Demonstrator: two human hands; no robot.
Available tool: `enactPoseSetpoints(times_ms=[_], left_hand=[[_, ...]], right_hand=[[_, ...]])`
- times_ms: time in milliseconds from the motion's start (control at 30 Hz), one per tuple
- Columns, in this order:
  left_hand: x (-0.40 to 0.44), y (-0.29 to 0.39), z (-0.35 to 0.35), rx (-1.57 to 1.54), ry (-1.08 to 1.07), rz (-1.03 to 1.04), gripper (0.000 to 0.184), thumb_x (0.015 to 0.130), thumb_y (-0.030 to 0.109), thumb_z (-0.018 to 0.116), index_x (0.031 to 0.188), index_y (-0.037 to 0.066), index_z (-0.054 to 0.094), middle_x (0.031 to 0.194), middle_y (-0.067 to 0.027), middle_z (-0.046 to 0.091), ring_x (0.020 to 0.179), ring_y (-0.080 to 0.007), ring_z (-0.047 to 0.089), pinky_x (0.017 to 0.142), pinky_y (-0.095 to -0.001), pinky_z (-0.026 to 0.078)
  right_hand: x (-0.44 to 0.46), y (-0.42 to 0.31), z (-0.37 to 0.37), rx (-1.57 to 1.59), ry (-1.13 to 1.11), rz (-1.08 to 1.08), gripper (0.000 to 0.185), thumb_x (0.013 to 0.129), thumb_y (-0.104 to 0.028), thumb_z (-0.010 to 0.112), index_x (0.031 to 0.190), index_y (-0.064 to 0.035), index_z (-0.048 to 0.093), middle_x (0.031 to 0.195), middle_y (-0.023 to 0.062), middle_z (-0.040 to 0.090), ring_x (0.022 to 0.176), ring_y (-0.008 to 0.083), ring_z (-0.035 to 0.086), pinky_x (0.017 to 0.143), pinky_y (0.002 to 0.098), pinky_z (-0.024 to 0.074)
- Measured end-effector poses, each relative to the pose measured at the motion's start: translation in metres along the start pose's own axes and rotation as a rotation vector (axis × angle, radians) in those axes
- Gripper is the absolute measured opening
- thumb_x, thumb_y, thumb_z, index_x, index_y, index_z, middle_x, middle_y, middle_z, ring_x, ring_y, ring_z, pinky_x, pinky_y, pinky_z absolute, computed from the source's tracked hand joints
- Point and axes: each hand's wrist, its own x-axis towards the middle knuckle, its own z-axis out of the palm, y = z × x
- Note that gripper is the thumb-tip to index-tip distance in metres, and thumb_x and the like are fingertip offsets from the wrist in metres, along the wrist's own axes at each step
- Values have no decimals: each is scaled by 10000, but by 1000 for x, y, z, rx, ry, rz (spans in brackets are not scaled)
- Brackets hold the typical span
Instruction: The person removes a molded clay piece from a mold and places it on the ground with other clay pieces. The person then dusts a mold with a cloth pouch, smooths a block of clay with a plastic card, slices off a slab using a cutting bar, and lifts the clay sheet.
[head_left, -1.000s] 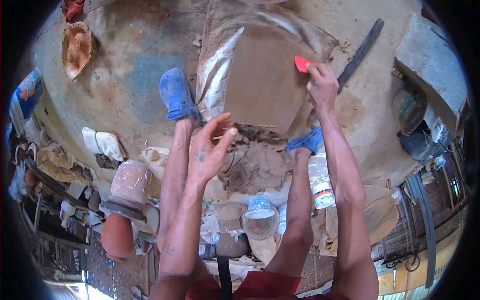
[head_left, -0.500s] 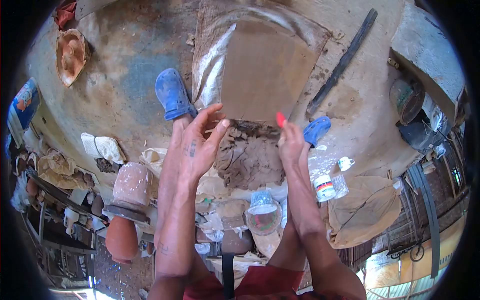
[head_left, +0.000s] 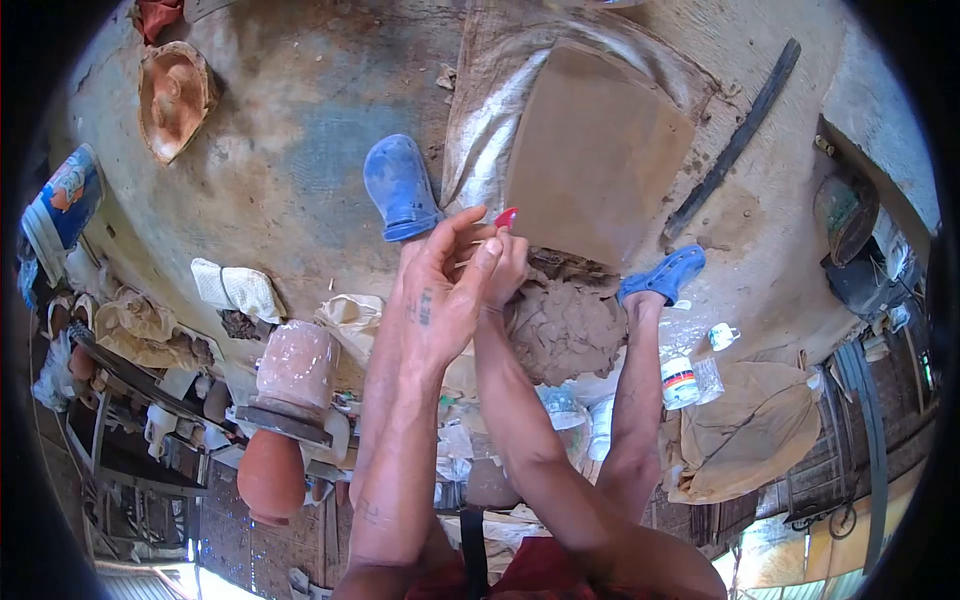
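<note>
My right hand (head_left: 508, 268) is closed on a small red piece (head_left: 506, 217) that sticks up past its fingers; its exact kind is too small to make out. Right beside it, my left hand (head_left: 440, 295) has its thumb apart and its fingers loosely bent, with nothing visible in them. The two hands overlap in the view. Below and to the right of them sits a rough lump of wet brown clay (head_left: 565, 330). Beyond it a flat, smooth clay slab (head_left: 600, 150) lies on a pale cloth sack (head_left: 488, 130).
My blue clogs (head_left: 398, 185) stand either side of the clay. A dark wooden bar (head_left: 735, 140) lies right of the slab. A speckled cylinder (head_left: 298, 362), a terracotta pot (head_left: 270, 475) and a white tub (head_left: 679, 383) are nearer me. A clay mould (head_left: 175, 100) lies far left.
My right hand has swung left with the red piece, from the right of the clay lump to beside my left hand. The whole view has shifted, so the floor things appear further right.
</note>
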Motion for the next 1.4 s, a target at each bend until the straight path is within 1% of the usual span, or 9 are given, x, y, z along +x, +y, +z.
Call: enactPoseSetpoints(times_ms=[67,233,433,533,700,767,900,1067,1400], left_hand=[[0,17,-1,-35,-33,-43,421,1025,116,684,1423,11,594,1243,-116,708,1151,-171,656,1037,-335,508],[0,18,-1,-37,-37,-26,420,1022,114,686,1424,25,599,1235,-107,711,1127,-166,660,1016,-327,516],[-1,17,8,-30,-99,-38,417,1024,119,687,1424,35,600,1241,-100,704,1110,-152,650,983,-320,524],[3,27,4,-23,-93,-12,424,1022,145,691,1412,5,603,1262,-140,715,1142,-198,677,986,-354,546],[1,31,3,-26,-84,-34,419,1020,151,694,1406,13,610,1278,-142,704,1142,-196,676,985,-351,544],[3,23,5,-32,-101,-23,413,1016,160,700,1403,40,622,1273,-133,702,1138,-189,683,979,-341,547],[0,16,4,6,-79,-56,410,1013,180,706,1401,69,634,1263,-117,704,1130,-184,695,967,-327,555],[2,26,3,83,-72,-69,412,1015,212,705,1402,88,637,1267,-98,699,1120,-178,702,980,-306,557],[-1,50,0,-36,-110,-157,425,1031,118,668,1438,29,587,1275,-115,694,1155,-162,641,1029,-337,508]], right_hand=[[-10,-14,1,138,-59,120,251,861,-82,708,1106,-26,719,979,131,641,866,350,672,748,464,559],[25,-10,-45,-102,97,-163,155,858,-90,738,998,-26,724,869,134,641,805,347,646,734,463,541],[89,88,-117,-174,519,259,169,881,-126,721,851,37,689,755,173,723,666,306,703,666,459,546],[128,60,-110,-139,451,369,199,856,-140,681,784,45,679,666,177,711,608,307,707,646,461,554],[226,8,-106,-187,563,99,197,822,-171,667,730,1,699,594,146,696,592,317,716,659,464,569],[249,-31,-114,-222,557,-5,148,831,-123,695,784,16,712,772,243,727,718,424,720,693,539,544],[276,-71,-120,-245,541,-136,151,831,-122,699,827,24,738,779,241,729,740,436,720,704,536,540],[277,-86,-158,-258,341,-363,163,877,-157,689,861,-6,750,789,233,724,728,423,707,693,519,535],[259,-104,-114,-470,281,-422,193,876,-128,637,974,-8,751,928,231,712,824,450,703,787,545,560]])
